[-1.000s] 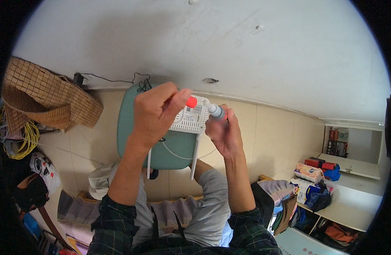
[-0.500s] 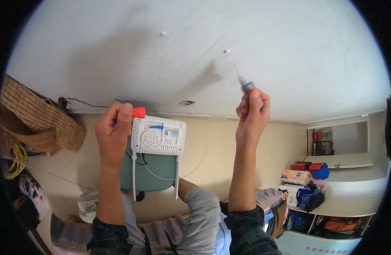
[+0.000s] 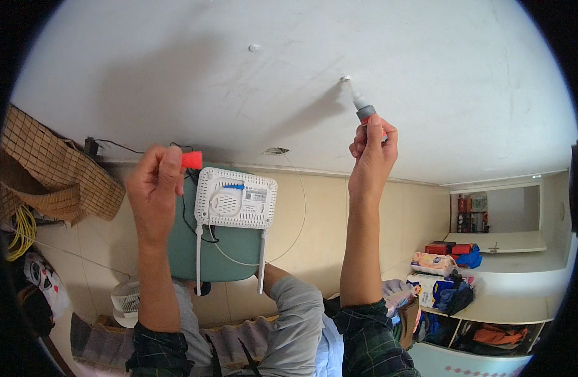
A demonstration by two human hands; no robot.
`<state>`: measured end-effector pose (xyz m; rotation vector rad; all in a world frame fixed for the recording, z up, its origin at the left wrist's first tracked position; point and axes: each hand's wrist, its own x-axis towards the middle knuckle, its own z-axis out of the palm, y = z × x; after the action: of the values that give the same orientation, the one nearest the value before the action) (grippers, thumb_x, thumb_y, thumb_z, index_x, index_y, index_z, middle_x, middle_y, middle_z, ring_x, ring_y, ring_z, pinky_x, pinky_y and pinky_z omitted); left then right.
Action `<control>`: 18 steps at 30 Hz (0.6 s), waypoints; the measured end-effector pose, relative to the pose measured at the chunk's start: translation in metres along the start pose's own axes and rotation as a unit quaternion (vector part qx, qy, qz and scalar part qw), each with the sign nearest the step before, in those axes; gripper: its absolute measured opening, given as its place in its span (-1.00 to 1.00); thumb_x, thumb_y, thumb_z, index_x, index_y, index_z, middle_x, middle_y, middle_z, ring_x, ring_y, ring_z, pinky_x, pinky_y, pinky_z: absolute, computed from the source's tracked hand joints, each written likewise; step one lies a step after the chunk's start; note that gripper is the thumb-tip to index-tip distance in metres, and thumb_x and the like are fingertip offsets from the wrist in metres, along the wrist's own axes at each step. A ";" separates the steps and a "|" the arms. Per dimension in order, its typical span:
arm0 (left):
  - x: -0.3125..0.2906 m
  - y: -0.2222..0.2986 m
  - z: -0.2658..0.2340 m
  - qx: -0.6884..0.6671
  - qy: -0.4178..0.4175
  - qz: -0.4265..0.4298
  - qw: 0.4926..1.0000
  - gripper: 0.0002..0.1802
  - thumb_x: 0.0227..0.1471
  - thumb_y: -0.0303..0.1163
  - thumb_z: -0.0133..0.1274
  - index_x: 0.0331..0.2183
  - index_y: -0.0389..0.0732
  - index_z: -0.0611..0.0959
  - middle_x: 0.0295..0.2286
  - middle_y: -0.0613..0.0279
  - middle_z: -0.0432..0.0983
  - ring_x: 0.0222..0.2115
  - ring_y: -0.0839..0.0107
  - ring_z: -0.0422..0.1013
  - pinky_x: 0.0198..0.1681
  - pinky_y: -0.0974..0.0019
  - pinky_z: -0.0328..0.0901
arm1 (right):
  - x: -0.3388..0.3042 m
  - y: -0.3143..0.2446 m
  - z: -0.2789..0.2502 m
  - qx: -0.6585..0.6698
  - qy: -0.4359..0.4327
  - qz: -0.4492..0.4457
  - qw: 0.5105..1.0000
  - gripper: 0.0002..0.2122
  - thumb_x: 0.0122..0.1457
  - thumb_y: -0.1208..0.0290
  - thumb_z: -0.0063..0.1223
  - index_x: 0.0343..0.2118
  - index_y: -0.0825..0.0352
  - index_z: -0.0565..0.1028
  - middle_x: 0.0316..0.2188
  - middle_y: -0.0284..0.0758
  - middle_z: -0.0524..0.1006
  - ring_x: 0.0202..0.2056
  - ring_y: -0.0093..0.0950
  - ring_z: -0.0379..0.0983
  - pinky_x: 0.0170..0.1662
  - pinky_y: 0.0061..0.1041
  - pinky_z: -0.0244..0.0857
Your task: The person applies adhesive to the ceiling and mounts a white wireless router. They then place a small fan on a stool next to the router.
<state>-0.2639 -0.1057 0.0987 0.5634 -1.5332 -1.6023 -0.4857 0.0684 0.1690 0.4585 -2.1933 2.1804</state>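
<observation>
Left hand [image 3: 153, 185] pinches a red cap [image 3: 192, 160]; right hand [image 3: 374, 154] grips a grey-collared tube [image 3: 365, 113], contents hidden; white router [image 3: 259, 215] sits near the green stool [image 3: 235, 254]'s far edge

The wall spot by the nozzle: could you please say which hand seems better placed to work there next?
Probably the right hand: it holds the grey-and-red tube, its nozzle pointing toward the spot; the left hand, farther off, holds a red cap.

The view comes from the left one of two fisheye cameras on the person's head, facing down and ahead over the legs [image 3: 295, 314] at lower centre. The left hand [image 3: 152, 179] and right hand [image 3: 374, 154] sit near, mid-frame; the wall [image 3: 440, 75] fills the upper half, the floor [image 3: 320, 207] below.
</observation>
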 end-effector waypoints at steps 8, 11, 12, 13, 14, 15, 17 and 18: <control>0.001 0.002 -0.005 0.005 0.008 0.000 1.000 -0.66 0.16 -0.24 -0.02 -0.59 -0.18 0.42 -0.70 0.47 0.20 -0.68 0.71 0.12 -0.64 0.57 0.02 | -0.003 -0.001 0.003 -0.015 0.018 -0.013 1.000 -0.73 0.20 0.21 0.02 -0.27 0.32 0.30 -0.59 -0.47 0.32 -0.59 -0.76 0.13 -0.59 -0.74 -0.03; 0.002 0.004 -0.006 0.009 0.016 0.002 1.000 -0.66 0.16 -0.24 -0.02 -0.60 -0.17 0.40 -0.70 0.47 0.20 -0.68 0.71 0.11 -0.64 0.58 0.01 | -0.003 0.000 0.007 -0.027 0.020 -0.010 0.999 -0.73 0.20 0.21 0.02 -0.27 0.32 0.30 -0.59 -0.46 0.32 -0.59 -0.76 0.14 -0.59 -0.74 -0.01; 0.002 0.004 -0.006 0.007 0.017 -0.001 1.000 -0.65 0.16 -0.24 -0.02 -0.60 -0.17 0.40 -0.71 0.47 0.20 -0.69 0.71 0.11 -0.64 0.57 0.01 | -0.004 0.000 0.007 -0.036 0.023 -0.017 0.999 -0.73 0.20 0.22 0.03 -0.27 0.32 0.29 -0.59 -0.46 0.32 -0.59 -0.76 0.14 -0.59 -0.74 -0.01; 0.001 0.005 -0.006 0.006 0.019 -0.004 1.000 -0.65 0.16 -0.24 -0.02 -0.60 -0.17 0.39 -0.71 0.47 0.20 -0.69 0.71 0.11 -0.64 0.57 0.01 | -0.004 0.000 0.007 -0.044 0.025 -0.024 0.998 -0.73 0.19 0.22 0.03 -0.27 0.33 0.29 -0.59 -0.46 0.32 -0.59 -0.76 0.14 -0.59 -0.74 0.00; 0.002 0.004 -0.007 0.005 0.017 -0.003 1.000 -0.66 0.16 -0.24 -0.03 -0.60 -0.17 0.40 -0.71 0.47 0.20 -0.69 0.71 0.11 -0.64 0.57 0.01 | -0.003 0.001 0.008 -0.052 0.028 -0.031 0.998 -0.73 0.19 0.23 0.04 -0.27 0.33 0.29 -0.59 -0.46 0.32 -0.59 -0.76 0.14 -0.58 -0.74 0.00; 0.002 0.003 -0.009 0.004 0.014 -0.001 1.000 -0.66 0.16 -0.24 -0.03 -0.60 -0.17 0.40 -0.71 0.47 0.20 -0.69 0.72 0.10 -0.64 0.57 0.00 | -0.003 0.002 0.009 -0.061 0.031 -0.042 0.997 -0.72 0.19 0.24 0.05 -0.27 0.34 0.29 -0.59 -0.45 0.33 -0.58 -0.75 0.16 -0.57 -0.73 0.04; 0.002 0.004 -0.008 0.001 0.014 0.000 1.000 -0.66 0.17 -0.23 -0.04 -0.59 -0.17 0.41 -0.71 0.47 0.20 -0.69 0.72 0.10 -0.64 0.57 0.00 | -0.004 0.003 0.009 -0.081 0.039 -0.066 0.994 -0.72 0.18 0.25 0.06 -0.28 0.35 0.28 -0.58 -0.44 0.35 -0.58 -0.72 0.19 -0.55 -0.72 0.11; 0.002 0.005 -0.007 0.001 0.017 0.000 1.000 -0.66 0.17 -0.23 -0.04 -0.59 -0.17 0.41 -0.71 0.47 0.20 -0.70 0.72 0.10 -0.65 0.57 0.00 | -0.005 0.002 0.011 -0.124 0.050 -0.096 0.986 -0.71 0.18 0.26 0.06 -0.28 0.36 0.28 -0.57 -0.42 0.36 -0.57 -0.70 0.22 -0.54 -0.70 0.14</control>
<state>-0.2588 -0.1109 0.1027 0.5893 -1.5099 -1.5838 -0.4792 0.0590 0.1652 0.5134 -2.2222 1.7666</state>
